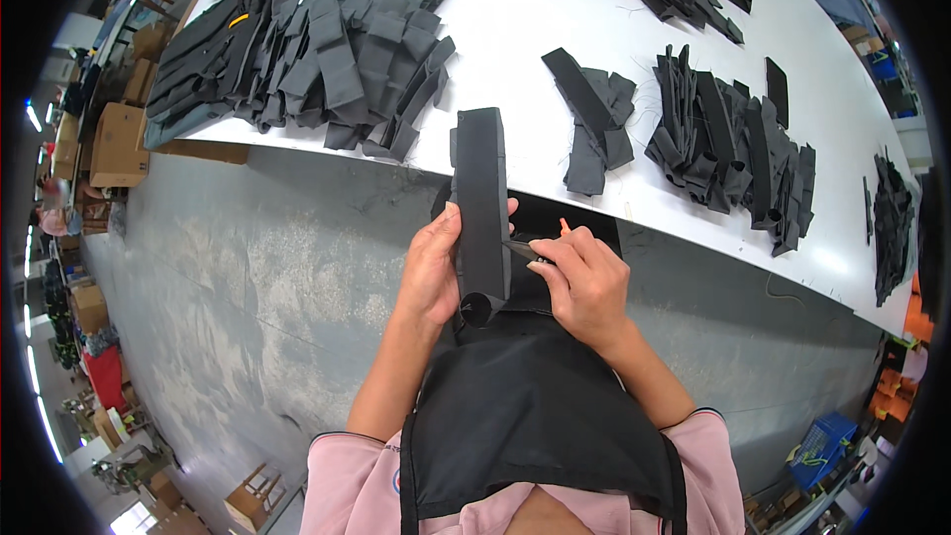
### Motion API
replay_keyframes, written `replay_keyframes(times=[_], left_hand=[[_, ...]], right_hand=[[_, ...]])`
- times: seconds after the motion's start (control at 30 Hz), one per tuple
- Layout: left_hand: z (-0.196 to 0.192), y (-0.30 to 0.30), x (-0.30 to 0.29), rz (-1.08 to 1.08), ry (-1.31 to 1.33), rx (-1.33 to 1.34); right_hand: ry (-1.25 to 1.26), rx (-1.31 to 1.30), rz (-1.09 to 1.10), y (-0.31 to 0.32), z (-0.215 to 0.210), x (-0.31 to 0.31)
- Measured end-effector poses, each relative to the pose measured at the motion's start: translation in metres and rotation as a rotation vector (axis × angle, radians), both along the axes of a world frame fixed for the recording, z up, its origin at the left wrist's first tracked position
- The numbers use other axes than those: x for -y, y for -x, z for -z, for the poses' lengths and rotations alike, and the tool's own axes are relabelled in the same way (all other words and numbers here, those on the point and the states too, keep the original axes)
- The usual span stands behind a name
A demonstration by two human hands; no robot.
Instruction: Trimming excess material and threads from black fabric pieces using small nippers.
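Note:
My left hand (pixel 434 263) is wrapped round a long, flat black fabric strip (pixel 481 188), thumb on its left side and fingertips showing at its right edge. The strip stands lengthwise in front of my apron, its far end overlapping the table edge and its near end curled into a loop. Pinched in my right hand (pixel 591 284) are small thread snips (pixel 525 250), mostly hidden by the fingers; their dark metal tip touches or nearly touches the strip's right edge. An orange bit shows just beyond my right index finger.
Across the white table (pixel 505 30) lie heaps of black fabric pieces: a large pile (pixel 337 59) at left, a small one (pixel 596 124) in the middle, another bundle (pixel 733 144) at right. A blue crate (pixel 822 448) stands on the floor at lower right, cardboard boxes (pixel 119 144) at left.

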State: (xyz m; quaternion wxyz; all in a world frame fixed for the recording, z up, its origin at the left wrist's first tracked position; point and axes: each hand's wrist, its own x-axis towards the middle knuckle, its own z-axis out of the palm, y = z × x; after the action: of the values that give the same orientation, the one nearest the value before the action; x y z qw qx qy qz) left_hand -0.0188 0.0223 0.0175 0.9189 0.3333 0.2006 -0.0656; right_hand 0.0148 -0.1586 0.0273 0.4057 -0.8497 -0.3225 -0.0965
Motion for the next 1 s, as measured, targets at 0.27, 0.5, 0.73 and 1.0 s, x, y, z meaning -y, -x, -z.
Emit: replay_keyframes(times=[0.27,0.5,0.73,1.0], left_hand=[[0.009,0.004,-0.006,0.025,0.040,-0.030],[0.012,0.009,0.019,-0.011,0.195,0.107],[0.011,0.010,0.023,0.060,0.018,0.005],[0.013,0.001,0.010,-0.031,0.065,0.023]], right_hand=[[-0.343,-0.512,0.116,0.001,-0.006,-0.002],[-1.030,-1.165,0.076,-0.007,0.005,-0.036],[-0.606,-0.878,0.087,0.004,0.018,-0.042],[-0.730,-0.251,0.057,-0.019,-0.070,0.001]])
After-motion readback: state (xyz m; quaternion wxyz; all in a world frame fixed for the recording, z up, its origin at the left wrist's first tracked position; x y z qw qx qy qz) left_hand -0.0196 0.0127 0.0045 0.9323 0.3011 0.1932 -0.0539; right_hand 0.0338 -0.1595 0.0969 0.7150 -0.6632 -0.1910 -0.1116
